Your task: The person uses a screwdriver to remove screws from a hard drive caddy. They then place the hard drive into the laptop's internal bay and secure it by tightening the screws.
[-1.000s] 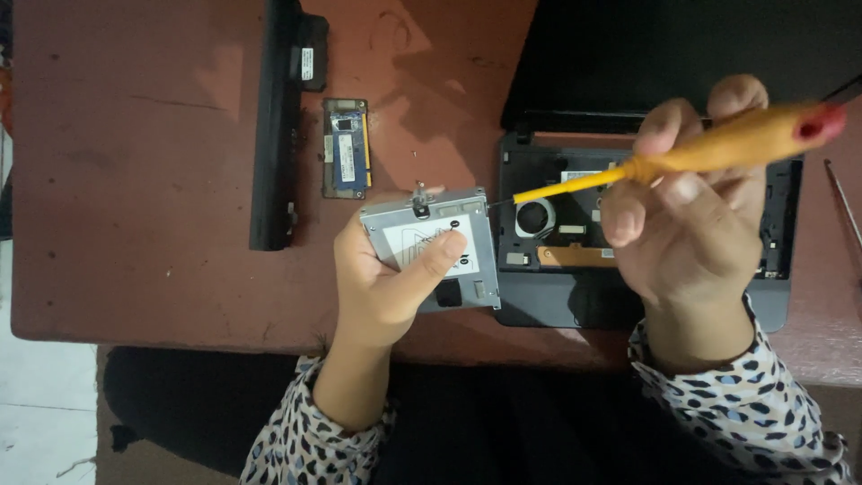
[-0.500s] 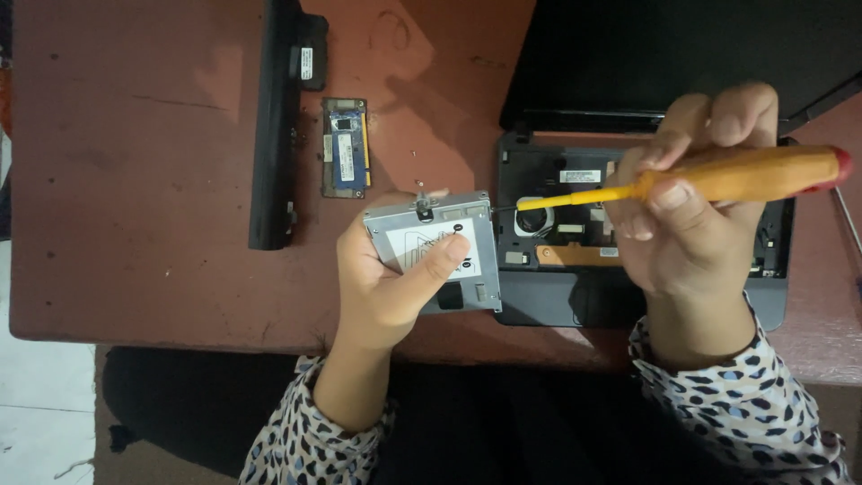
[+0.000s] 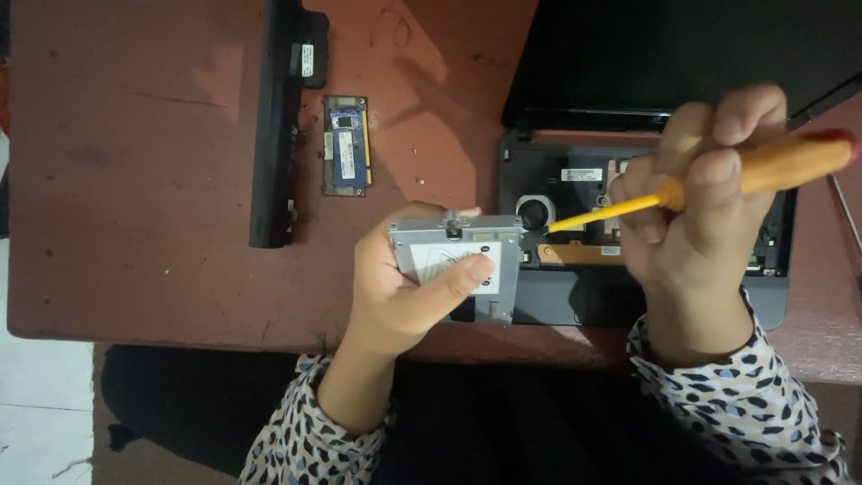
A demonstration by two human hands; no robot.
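My left hand (image 3: pixel 404 292) grips a silver hard drive in its metal bracket (image 3: pixel 460 260), thumb across its white label, holding it just above the table's front edge. My right hand (image 3: pixel 696 216) is closed around a yellow screwdriver with a red end (image 3: pixel 763 166). Its thin yellow shaft slants down to the left, and the tip meets the drive's upper right corner. Below both sits an opened black laptop base (image 3: pixel 584 189) with its fan and circuit board exposed.
A long black laptop battery (image 3: pixel 274 126) lies at the upper left of the reddish table (image 3: pixel 135 198). A blue and green memory module (image 3: pixel 346 144) lies beside it. The dark laptop lid (image 3: pixel 682 54) fills the upper right. A thin metal tool (image 3: pixel 844 211) lies at the right edge.
The screwdriver has tilted flatter and its tip has come down to the drive's upper right corner. My right hand has shifted slightly right. The drive stays in my left hand.
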